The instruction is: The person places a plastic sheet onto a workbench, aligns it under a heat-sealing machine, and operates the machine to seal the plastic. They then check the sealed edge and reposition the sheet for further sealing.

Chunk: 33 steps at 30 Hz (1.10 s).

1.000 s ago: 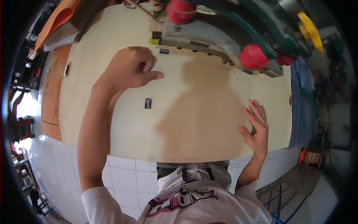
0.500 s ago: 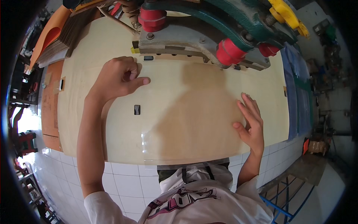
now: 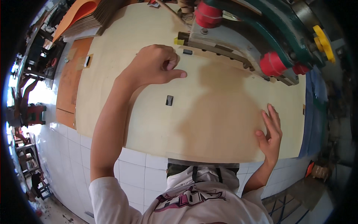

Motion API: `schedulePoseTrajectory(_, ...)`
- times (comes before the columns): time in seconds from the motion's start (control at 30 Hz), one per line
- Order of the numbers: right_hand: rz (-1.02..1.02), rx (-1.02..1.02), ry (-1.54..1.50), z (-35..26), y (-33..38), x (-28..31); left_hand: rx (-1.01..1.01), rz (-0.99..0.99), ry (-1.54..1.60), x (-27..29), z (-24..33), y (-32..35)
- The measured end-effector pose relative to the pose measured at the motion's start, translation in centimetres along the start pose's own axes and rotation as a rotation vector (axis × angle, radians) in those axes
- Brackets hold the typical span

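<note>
My left hand (image 3: 154, 65) is over the left part of a pale yellow work surface (image 3: 108, 86). Its fingers are curled into a loose fist with the thumb stretched out to the right, and nothing shows in it. Just to its right lies a small dark block (image 3: 187, 52), close to the machine's grey metal plate (image 3: 231, 44). Another small dark block (image 3: 169, 100) sits below the hand. My right hand (image 3: 272, 135) is open at the right side of the surface, fingers extended and thumb apart, holding nothing. A clear plastic strip (image 3: 201, 157) runs along the near edge.
The dark green machine (image 3: 257, 26) with red round mounts (image 3: 273, 63) and a yellow knob (image 3: 323, 44) overhangs the far right. A stack of brown sheets (image 3: 89, 20) with an orange one on top stands far left. Blue sheeting (image 3: 313, 108) hangs along the right edge.
My view has swung left, so the table and machine sit farther right in the picture. Both hands keep nearly the same pose, the left in a loose fist, the right open.
</note>
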State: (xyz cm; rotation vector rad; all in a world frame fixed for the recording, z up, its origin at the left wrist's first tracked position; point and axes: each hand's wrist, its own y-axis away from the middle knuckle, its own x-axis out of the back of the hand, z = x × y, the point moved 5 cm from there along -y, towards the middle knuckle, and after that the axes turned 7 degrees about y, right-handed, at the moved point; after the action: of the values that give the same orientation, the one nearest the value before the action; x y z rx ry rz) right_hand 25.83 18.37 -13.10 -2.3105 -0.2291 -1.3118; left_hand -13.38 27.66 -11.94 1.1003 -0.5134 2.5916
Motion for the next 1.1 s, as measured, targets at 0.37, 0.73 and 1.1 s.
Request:
schedulePoseTrajectory(0.37, -0.023, -0.05, -0.039, -0.5, -0.1, -0.1, 0.002, -0.001, -0.052, -0.3, -0.6, 0.1)
schedulePoseTrajectory(0.73, -0.115, -0.001, 0.085, -0.4, -0.2, -0.2, 0.004, -0.012, -0.021, -0.3, -1.1, 0.1)
schedulePoseTrajectory(1.1, -0.056, -0.009, 0.104, -0.9, -0.4, -0.1, 0.008, -0.016, -0.015, -0.2, -0.9, 0.1)
